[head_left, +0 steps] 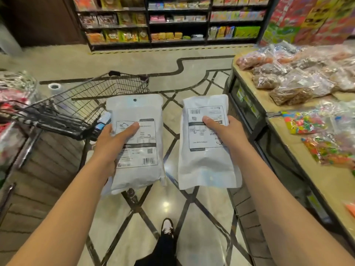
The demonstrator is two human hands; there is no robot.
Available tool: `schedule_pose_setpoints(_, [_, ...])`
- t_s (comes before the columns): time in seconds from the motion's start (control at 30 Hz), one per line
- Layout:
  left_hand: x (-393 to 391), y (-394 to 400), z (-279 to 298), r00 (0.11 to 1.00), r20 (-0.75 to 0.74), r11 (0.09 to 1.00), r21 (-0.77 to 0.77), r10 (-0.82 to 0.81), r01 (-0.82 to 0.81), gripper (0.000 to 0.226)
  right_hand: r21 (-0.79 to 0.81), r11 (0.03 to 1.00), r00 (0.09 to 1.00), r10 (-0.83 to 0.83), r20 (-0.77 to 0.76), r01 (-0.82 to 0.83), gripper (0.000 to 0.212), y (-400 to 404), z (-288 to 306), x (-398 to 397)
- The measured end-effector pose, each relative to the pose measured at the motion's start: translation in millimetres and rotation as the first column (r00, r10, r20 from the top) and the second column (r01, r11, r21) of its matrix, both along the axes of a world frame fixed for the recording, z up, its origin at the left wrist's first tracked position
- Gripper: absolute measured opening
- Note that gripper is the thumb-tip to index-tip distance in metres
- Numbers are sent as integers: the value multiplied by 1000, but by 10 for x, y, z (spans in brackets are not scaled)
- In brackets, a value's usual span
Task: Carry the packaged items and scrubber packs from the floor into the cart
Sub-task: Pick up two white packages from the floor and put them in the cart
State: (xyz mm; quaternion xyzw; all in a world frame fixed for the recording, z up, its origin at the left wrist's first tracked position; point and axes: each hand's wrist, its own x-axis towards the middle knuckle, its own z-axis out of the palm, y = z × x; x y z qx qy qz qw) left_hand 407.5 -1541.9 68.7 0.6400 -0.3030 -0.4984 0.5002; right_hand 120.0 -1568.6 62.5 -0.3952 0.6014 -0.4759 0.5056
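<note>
You are standing on a glossy patterned stone floor (172, 204), holding one flat white plastic pouch with a printed label in each hand. Your left hand (111, 139) is gripping the left white pouch (138, 150), thumb lying across its label; your right hand (224, 131) is gripping the right white pouch (207, 160) the same way — its label is facing upside down. Both pouches are hanging in the air, apart from each other. The black wire shopping cart (86, 104) is sitting ahead to your left, a blue-and-white item (103, 120) showing inside its basket beside your left hand. A wooden display table (259, 96) on your right is carrying clear bags of snacks (299, 87).
</note>
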Motion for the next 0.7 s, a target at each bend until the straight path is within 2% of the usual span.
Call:
schedule_pose_setpoints(0.17, [160,-839,19,998,-61,1000,-5,0,0,55,24,1000,1000,8,-26,-7,24,-767,16,229])
schedule_pose_setpoints(0.3, [285,-1404,16,998,-69,1000,13,8,-7,50,21,1000,999,7,-37,-7,33,-1349,40,349])
schedule_pose_setpoints(0.4, [350,-1779,6,997,-82,1000,14,16,-15,43,38,999,999,23,-35,-22,31,-1772,11,406])
schedule_pose_setpoints(0.57, [459,-2430,-52,993,-87,997,22,74,-73,59,44,996,994,86,-65,-83,31,-2549,-36,527])
schedule_pose_setpoints(0.7, [555,-2986,-96,988,-78,992,15,130,-129,55,20,987,986,158,-46,-157,30,-3263,-89,677])
